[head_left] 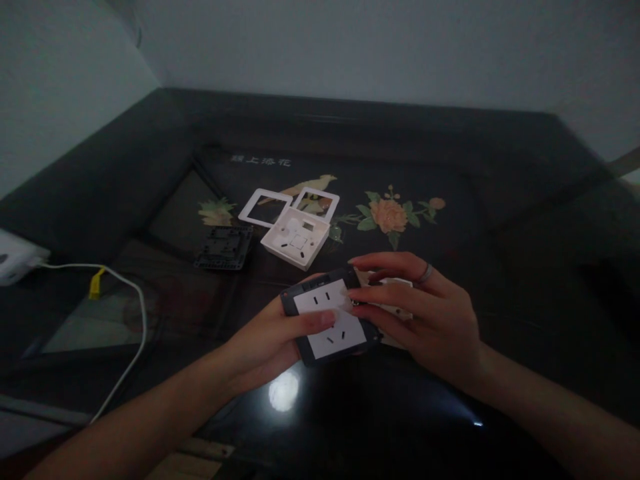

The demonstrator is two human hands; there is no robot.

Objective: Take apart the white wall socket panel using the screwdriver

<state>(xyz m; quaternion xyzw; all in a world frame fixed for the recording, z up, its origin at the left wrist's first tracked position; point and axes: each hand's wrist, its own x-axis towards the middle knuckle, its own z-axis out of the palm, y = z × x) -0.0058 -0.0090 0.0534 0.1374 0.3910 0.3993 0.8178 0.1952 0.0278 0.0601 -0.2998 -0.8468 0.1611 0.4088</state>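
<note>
My left hand [273, 340] grips a wall socket [336, 339] with a white slotted face and a dark grey frame. The left thumb lies across the face. At the socket's right side are the fingertips of my right hand [425, 307], drawn together around something small that I cannot make out. Partly hidden behind the right fingers is a pale, white-edged piece [404, 312] on the table. Beyond the hands lies an open white mounting box [285, 253]. Two white cover frames, a left one [250, 202] and a right one [334, 203], lie behind it.
A black plastic socket part [225, 248] lies left of the mounting box. On the far left a white plug block [17, 257] has a white cable [143, 327] with a yellow tag [96, 283]. The glossy dark table [500, 200] meets walls at the back and left.
</note>
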